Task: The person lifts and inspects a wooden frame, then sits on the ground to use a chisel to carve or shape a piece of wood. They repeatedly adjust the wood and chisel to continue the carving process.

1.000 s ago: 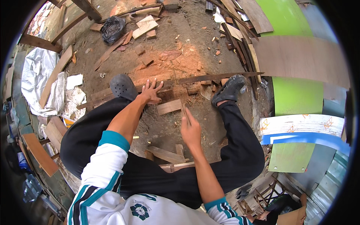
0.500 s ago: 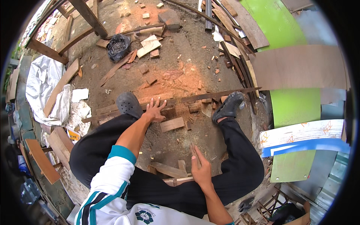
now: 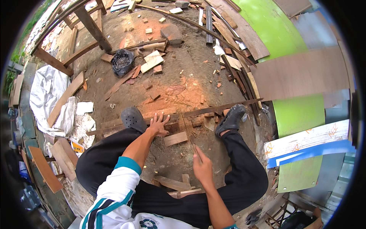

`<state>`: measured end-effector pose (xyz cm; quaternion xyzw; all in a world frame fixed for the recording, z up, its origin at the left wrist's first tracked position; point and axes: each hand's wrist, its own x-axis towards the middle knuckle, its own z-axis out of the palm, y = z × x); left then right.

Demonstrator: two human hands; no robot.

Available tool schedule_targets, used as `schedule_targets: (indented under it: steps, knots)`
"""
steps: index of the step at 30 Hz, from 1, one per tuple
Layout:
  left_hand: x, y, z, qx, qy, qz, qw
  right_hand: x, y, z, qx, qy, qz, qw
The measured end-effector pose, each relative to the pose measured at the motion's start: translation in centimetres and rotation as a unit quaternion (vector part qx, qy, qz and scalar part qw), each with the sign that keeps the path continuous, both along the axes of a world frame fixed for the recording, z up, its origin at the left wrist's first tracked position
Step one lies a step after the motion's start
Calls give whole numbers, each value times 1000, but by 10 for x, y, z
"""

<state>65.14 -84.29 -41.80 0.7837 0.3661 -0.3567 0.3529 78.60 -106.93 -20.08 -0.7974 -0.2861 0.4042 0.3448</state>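
A long, narrow wooden plank lies across the ground in front of me, between my feet. My left hand presses on its left part with the fingers spread. In my right hand is the handle of a hand saw, the fingers wrapped round it. The thin saw blade shows nearly edge-on and reaches forward to the plank, close to its middle. How deep its teeth sit in the wood I cannot tell. A short wood block lies just left of the blade.
My left shoe rests at the plank and my right shoe beside its right half. Orange sawdust and offcuts cover the ground beyond. A black plastic bag lies far left. Green and brown boards line the right side.
The saw has come into clearer view, its blade stretching to the plank. My right hand is slightly higher in the picture; the left hand stays on the plank. The whole view has tilted slightly.
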Motion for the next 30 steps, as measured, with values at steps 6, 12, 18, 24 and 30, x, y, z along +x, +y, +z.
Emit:
schedule_targets:
  steps: [6,12,18,24,30]
  knots:
    - [-2,-3,1,-18,-5,1,1000,3,17,-37,-32,-26,14,999]
    - [-5,-2,-3,15,2,-3,1000,-3,0,20,-44,-20,6,999]
    - [1,-1,-9,1,-5,-8,1000,12,38,-50,-64,-38,23,997]
    - [-12,2,-9,47,-25,10,999,15,30,-29,-8,93,78,993]
    - [-9,-13,18,72,40,51,995,10,32,-59,48,-13,44,998]
